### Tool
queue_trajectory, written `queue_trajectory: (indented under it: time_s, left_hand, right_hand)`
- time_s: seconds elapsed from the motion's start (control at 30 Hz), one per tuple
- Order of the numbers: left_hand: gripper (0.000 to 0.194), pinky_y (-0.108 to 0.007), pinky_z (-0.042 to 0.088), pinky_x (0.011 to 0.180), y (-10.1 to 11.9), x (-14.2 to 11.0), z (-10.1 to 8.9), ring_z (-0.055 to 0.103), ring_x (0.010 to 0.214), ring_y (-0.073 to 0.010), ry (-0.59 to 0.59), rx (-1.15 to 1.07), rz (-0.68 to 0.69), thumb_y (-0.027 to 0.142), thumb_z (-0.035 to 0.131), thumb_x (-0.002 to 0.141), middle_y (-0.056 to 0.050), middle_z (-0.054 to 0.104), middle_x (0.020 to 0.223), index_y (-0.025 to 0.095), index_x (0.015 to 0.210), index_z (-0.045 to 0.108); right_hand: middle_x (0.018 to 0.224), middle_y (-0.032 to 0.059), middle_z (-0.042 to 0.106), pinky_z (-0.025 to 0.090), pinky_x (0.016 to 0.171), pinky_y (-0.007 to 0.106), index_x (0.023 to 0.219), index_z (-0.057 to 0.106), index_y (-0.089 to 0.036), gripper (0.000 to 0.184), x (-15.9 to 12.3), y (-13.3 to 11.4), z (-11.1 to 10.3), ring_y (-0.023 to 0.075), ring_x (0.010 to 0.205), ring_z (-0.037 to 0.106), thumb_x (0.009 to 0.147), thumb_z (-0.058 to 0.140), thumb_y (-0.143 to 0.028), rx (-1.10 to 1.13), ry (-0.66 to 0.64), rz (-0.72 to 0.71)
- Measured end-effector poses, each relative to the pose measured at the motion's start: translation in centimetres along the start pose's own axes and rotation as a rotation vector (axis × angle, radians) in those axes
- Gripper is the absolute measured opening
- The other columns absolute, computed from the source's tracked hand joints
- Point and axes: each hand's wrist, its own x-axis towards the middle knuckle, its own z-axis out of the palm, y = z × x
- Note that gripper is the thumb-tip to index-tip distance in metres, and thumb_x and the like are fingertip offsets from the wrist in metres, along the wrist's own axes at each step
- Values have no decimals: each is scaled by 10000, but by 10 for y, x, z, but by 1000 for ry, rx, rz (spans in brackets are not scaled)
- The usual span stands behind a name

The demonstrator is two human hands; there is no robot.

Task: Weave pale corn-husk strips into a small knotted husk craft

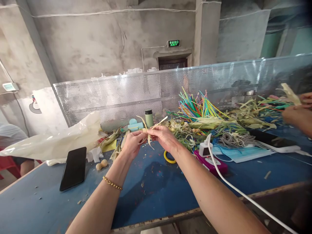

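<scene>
Pale, dry husk-like strips (149,140) are pinched between my two hands above the blue table, their thin ends sticking out upward and down. My left hand (133,142), below which a gold bead bracelet circles the wrist, has its fingertips closed on the strips. Close against it, my right hand (162,136) pinches the same strips from the other side. The exact knot or fold between the fingertips is hidden. A yellow ring (166,157) lies on the table just below my right hand. Behind the hands stands a green bottle with a black lid (149,119).
On the left lie a black phone (73,169), wooden balls (101,164) and a plastic bag (70,139). Coloured stems (197,105), grey cord (235,139), a magenta box (214,165) and a white cable (220,174) occupy the right. Another person's hand (297,115) holds husk.
</scene>
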Motion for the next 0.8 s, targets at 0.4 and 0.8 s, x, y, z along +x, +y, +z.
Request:
queue_trajectory:
  time_s: [0.4, 0.8]
  left_hand:
    - [234, -265, 370, 591, 1, 0, 0, 489, 571, -102, -38, -138, -21, 295, 865, 537, -18, 602, 584, 124, 579, 711]
    - [195, -256, 383, 563, -8, 6, -9, 504, 590, -114, 35, -139, -56, 243, 845, 539, -34, 594, 589, 119, 541, 695]
  right_hand:
    - [597, -46, 592, 410, 540, 258, 653, 573, -197, 311, 4, 6, 1, 105, 540, 519, 617, 849, -334, 47, 94, -109]
    - [508, -49, 558, 401, 488, 229, 632, 536, -202, 266, 13, -9, -22, 91, 475, 504, 628, 792, -274, 146, 367, -237]
